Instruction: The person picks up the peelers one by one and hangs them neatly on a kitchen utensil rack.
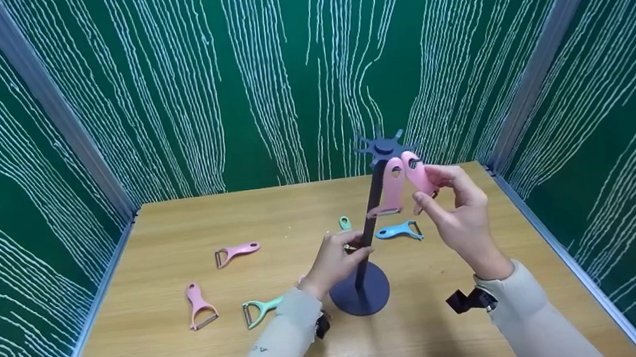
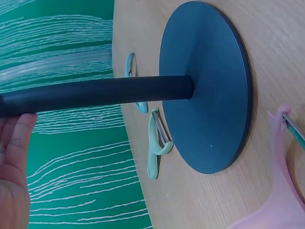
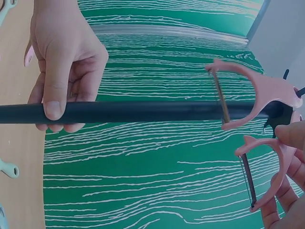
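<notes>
A black stand (image 1: pixel 360 300) with a round base and a star-shaped top of prongs (image 1: pixel 383 147) stands upright on the table. My left hand (image 1: pixel 335 261) grips its pole (image 3: pixel 157 112) low down, thumb on one side and fingertips on the other. From a prong hangs one pink peeler (image 1: pixel 393 186), blade downward. Beside it, my right hand (image 1: pixel 465 220) pinches a second pink peeler (image 1: pixel 418 176) between thumb and fingers. A prong shows at the hole in that peeler's handle. In the right wrist view, both peelers' blades point toward the base.
On the wooden table (image 1: pixel 183 232) lie two pink peelers (image 1: pixel 237 250) at the left and a green peeler (image 1: pixel 260 307) by the left sleeve. A blue peeler (image 1: pixel 396 230) lies behind the stand; another green peeler (image 1: pixel 345 222) is partly hidden by the left hand. Green walls (image 1: pixel 263 90) enclose the table.
</notes>
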Action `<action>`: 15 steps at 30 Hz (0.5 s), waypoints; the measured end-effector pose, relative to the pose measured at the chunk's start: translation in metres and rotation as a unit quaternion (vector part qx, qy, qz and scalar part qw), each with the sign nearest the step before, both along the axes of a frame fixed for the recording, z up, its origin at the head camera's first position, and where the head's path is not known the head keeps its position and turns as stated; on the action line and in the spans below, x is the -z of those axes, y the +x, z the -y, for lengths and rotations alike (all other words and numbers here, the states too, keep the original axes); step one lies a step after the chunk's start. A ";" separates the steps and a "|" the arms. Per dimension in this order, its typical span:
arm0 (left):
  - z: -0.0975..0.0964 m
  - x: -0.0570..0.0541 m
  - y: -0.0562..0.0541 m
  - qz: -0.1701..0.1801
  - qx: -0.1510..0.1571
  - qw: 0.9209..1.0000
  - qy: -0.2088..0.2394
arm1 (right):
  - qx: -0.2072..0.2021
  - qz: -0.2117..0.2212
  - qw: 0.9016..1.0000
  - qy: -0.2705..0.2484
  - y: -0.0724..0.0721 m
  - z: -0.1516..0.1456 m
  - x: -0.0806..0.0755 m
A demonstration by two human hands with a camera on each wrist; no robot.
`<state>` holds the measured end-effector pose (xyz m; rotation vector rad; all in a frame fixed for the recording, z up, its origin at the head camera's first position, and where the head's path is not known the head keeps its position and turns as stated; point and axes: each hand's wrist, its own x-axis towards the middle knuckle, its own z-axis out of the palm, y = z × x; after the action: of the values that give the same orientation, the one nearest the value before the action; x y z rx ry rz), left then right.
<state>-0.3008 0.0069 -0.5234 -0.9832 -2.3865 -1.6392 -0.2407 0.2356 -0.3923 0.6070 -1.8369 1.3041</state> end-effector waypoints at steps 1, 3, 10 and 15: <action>0.000 0.000 0.000 0.002 -0.001 1.000 0.000 | -0.001 0.000 1.000 0.000 0.001 0.001 0.000; 0.000 -0.001 0.000 0.004 -0.001 1.000 0.000 | -0.005 -0.001 1.000 -0.001 0.002 0.004 0.001; 0.000 -0.002 0.001 0.001 -0.004 1.000 -0.003 | -0.031 -0.010 0.999 -0.010 0.003 0.015 0.003; 0.000 -0.002 0.001 0.012 -0.002 1.000 -0.005 | -0.036 -0.005 0.999 -0.008 0.005 0.022 0.004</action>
<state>-0.2998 0.0067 -0.5218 -0.9662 -2.4118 -1.6484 -0.2356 0.2137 -0.3964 0.6763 -1.8096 1.3588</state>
